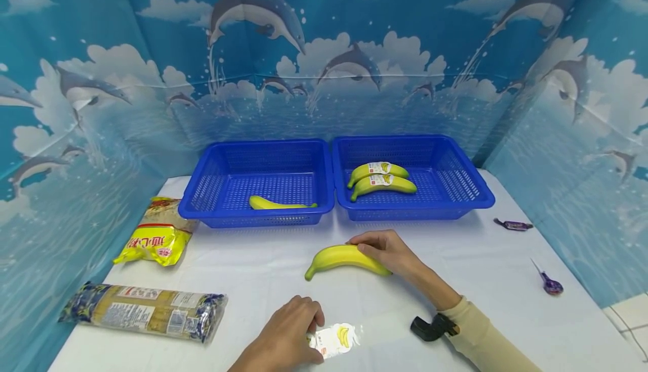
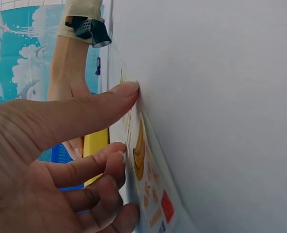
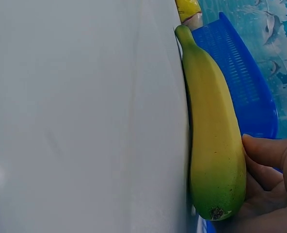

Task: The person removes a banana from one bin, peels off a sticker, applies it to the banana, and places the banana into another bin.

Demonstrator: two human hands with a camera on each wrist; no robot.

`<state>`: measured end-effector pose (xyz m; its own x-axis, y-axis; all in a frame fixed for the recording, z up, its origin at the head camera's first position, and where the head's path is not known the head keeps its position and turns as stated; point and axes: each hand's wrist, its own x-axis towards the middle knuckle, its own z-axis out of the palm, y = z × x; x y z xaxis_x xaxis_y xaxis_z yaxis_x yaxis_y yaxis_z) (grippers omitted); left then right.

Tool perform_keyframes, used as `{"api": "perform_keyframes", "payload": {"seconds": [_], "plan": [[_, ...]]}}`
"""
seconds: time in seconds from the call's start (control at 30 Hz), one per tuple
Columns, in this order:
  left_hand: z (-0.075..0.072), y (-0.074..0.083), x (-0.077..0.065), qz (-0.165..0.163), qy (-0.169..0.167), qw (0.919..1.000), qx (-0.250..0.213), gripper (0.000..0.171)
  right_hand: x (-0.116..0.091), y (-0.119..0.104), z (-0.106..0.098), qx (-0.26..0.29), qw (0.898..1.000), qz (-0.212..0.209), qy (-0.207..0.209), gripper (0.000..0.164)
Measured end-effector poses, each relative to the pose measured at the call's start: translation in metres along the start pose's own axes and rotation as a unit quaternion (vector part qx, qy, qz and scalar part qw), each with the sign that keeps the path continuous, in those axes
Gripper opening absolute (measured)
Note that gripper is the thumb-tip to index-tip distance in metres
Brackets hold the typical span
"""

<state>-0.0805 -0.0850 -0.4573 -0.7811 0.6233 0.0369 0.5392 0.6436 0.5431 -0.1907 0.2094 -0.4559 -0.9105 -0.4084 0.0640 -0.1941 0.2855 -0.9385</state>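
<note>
A yellow banana (image 1: 340,256) with a green tip lies on the white table in front of the baskets. My right hand (image 1: 387,254) grips its right part, the thumb on the near side and the fingers behind. In the right wrist view the banana (image 3: 214,126) shows a green blossom end beside my thumb. Near the front edge, my left hand (image 1: 291,330) rests on a clear strip with a banana label (image 1: 334,339). The left wrist view shows its thumb straight and its fingers loosely bent, tips at the label (image 2: 151,182), thumb and fingers apart.
The left blue basket (image 1: 202,214) holds one banana (image 1: 275,204); the right basket (image 1: 476,200) holds two labelled bananas (image 1: 385,185). At left lie a yellow food bag (image 1: 154,242) and a noodle pack (image 1: 147,310). A purple-wrapped candy (image 1: 513,225) and a lollipop (image 1: 552,286) lie at right.
</note>
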Motion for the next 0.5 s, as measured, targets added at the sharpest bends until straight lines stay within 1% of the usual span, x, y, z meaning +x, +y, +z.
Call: {"api": "perform_keyframes", "payload": {"seconds": [0.1,0.17,0.27,0.37,0.5], "plan": [[-0.003,0.005,0.001,-0.008,-0.001,0.9999,0.007,0.048,0.000,0.000,-0.001,-0.003,1.000,0.006,0.001,0.025],[-0.010,0.013,0.001,-0.030,-0.011,0.9995,0.001,0.046,-0.001,-0.001,-0.002,-0.005,1.000,0.007,0.000,0.026],[-0.013,0.019,0.001,-0.049,-0.017,0.9986,0.007,0.043,-0.002,-0.001,-0.004,-0.008,1.000,0.003,-0.005,0.026],[-0.014,0.022,0.002,-0.057,-0.017,0.9982,0.012,0.041,-0.002,-0.001,-0.006,-0.009,1.000,0.000,-0.011,0.027],[-0.013,0.022,0.002,-0.057,-0.016,0.9982,0.013,0.040,-0.003,-0.001,-0.008,-0.012,1.000,0.001,-0.017,0.028]]}}
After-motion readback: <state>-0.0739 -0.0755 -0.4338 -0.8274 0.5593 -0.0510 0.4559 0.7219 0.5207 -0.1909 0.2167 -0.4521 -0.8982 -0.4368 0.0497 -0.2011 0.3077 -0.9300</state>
